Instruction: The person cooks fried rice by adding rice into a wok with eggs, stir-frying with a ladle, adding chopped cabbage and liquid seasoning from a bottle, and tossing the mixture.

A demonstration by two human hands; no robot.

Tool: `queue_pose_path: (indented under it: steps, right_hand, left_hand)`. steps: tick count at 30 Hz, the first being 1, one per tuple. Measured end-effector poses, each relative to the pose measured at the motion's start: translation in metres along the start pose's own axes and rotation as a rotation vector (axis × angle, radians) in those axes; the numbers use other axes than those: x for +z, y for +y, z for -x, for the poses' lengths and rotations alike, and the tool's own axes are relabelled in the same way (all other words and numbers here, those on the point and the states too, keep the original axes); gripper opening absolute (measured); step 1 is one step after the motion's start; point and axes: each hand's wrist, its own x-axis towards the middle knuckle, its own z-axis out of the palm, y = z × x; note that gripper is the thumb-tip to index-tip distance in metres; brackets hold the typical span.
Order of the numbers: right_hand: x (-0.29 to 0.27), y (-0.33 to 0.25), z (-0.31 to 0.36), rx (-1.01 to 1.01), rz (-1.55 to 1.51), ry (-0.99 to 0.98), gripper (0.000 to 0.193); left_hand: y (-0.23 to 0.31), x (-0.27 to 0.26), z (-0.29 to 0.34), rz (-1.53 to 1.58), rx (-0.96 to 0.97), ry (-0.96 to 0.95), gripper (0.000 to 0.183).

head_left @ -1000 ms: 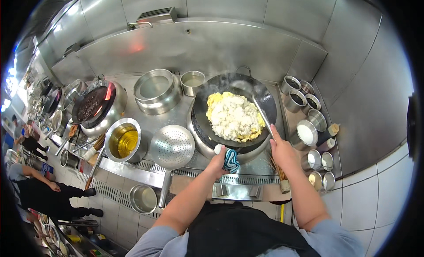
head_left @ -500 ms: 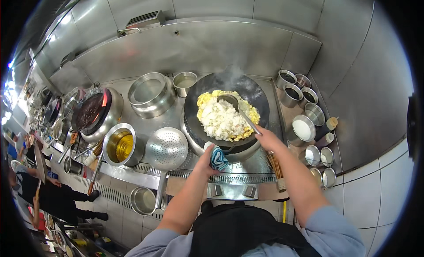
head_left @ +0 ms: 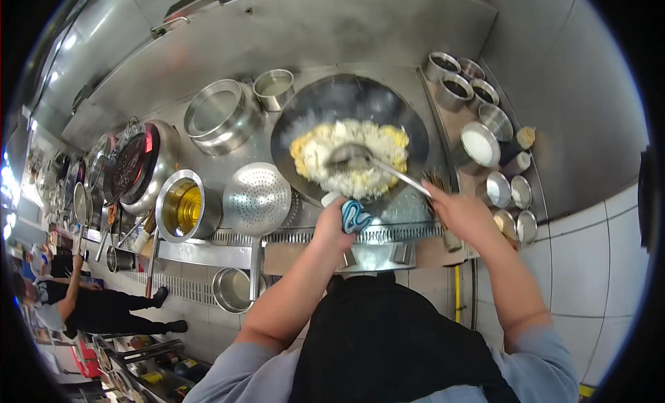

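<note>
A big black wok [head_left: 291, 122] holds white rice with yellow egg [head_left: 360, 185], and light steam hangs over it. My left hand [head_left: 331, 226] is closed round a folded blue-and-white striped cloth [head_left: 355, 217] at the wok's near edge; the grip beneath the cloth is hidden. In my right hand [head_left: 458, 210] is the handle of a metal ladle [head_left: 402, 174]. Its bowl lies in the middle of the rice and is slightly blurred. The right-hand fingers are wrapped round the handle end, just beyond the wok's right rim.
Left of the wok lie a perforated strainer [head_left: 258, 199] and a pot of yellow oil [head_left: 181, 209]. Steel pots [head_left: 222, 112] stand behind. Seasoning tins [head_left: 479, 148] and bottles [head_left: 516, 150] line the right side. A bamboo brush [head_left: 450, 240] lies near my right hand. Another person [head_left: 104, 302] stands far left.
The wok looks larger and appears raised toward me, and the rice has spread and shifted. The ladle bowl has moved lower in the rice. My whole view has shifted too.
</note>
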Motion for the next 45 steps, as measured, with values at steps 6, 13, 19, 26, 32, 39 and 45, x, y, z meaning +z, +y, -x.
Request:
queue_pose_path:
  steps: [6, 13, 19, 26, 32, 39, 45]
  right_hand:
    - [0.021, -0.012, -0.008, 0.093, 0.137, 0.268, 0.051]
    - [-0.068, -0.022, 0.074, 0.033, -0.022, 0.084, 0.051]
    - [0.014, -0.040, 0.026, 0.131, 0.051, 0.013, 0.053]
    - [-0.006, -0.059, 0.042, 0.121, 0.146, -0.032, 0.059]
    - [0.002, -0.058, 0.028, 0.167, 0.004, 0.031, 0.048]
    - [-0.012, -0.074, 0.056, 0.149, 0.090, -0.159, 0.046]
    - [-0.011, -0.078, 0.044, 0.213, 0.091, -0.048, 0.049]
  left_hand:
    - [-0.070, -0.077, 0.028, -0.423, 0.033, 0.169, 0.018]
    - [0.007, 0.002, 0.047, -0.054, -0.042, 0.034, 0.018]
    - [0.009, -0.016, 0.022, -0.167, 0.024, 0.022, 0.021]
    - [-0.024, -0.078, 0.042, -0.350, -0.097, 0.173, 0.020]
    - [0.031, -0.022, 0.029, -0.305, 0.004, 0.068, 0.025]
    - [-0.012, -0.111, 0.048, -0.448, -0.118, 0.094, 0.017]
    - [0.028, -0.043, 0.040, -0.252, -0.021, 0.029, 0.026]
